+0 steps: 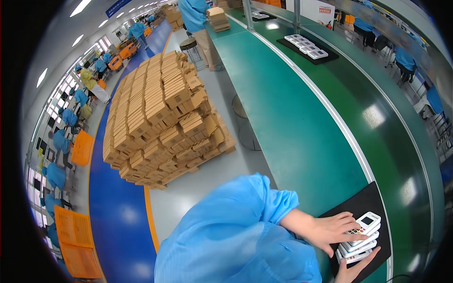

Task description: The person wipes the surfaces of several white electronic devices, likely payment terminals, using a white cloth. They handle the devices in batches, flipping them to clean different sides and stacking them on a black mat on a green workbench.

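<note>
A small stack of white payment terminals (372,219), with dark screens and keypads, sits slightly fanned on a black mat (355,203) at the lower right. Across the top terminal lie the spread, outstretched fingers of my left hand (336,231), its thumb pointing down along the stack's left side. My right hand (355,272), partly cut off by the lower edge, cups the near end of the stack between thumb and fingers. A blue sleeve (226,231) covers my left arm.
The green bench (283,108) runs away beside a darker green conveyor (377,127). Farther along, more terminals (306,47) lie on another black mat. A pallet of brown cardboard boxes (155,113) stands at left. A person in blue (194,19) stands by the bench's far end.
</note>
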Motion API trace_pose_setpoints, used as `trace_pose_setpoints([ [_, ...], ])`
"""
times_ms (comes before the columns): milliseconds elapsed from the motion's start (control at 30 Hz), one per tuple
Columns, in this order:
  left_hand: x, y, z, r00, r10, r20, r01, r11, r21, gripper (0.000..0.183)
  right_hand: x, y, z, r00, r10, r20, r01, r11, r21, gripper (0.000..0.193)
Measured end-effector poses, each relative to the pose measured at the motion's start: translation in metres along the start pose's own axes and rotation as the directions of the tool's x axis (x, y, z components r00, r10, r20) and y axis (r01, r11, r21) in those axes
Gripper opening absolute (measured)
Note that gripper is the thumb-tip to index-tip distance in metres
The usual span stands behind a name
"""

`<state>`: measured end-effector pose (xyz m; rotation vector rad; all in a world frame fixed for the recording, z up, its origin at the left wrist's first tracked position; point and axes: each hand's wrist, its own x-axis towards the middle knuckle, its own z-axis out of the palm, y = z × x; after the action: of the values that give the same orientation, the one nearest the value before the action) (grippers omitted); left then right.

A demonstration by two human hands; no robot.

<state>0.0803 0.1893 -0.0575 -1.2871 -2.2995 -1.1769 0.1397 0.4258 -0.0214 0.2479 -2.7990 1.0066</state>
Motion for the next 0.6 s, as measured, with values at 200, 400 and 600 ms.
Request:
trace_pose_setpoints([
  [200, 0.038, -0.063, -0.026, 0.967, 0.157, 0.202, -0.124, 0.978, -0.167, 0.124, -0.016, -0.004, -0.004, 0.991, 0.089, 0.1, -0.055, 0.952, -0.301, 0.135],
  [400, 0.059, -0.111, 0.001, 0.914, 0.208, 0.349, -0.127, 0.962, -0.24, 0.16, -0.023, 0.022, -0.009, 0.985, -0.171, 0.03, 0.167, 0.886, -0.432, 0.139],
  [600, 0.056, -0.11, 0.01, 0.896, 0.282, 0.344, -0.191, 0.942, -0.277, 0.156, -0.006, 0.012, -0.024, 0.994, 0.052, 0.095, 0.009, 0.832, -0.555, 0.143],
])
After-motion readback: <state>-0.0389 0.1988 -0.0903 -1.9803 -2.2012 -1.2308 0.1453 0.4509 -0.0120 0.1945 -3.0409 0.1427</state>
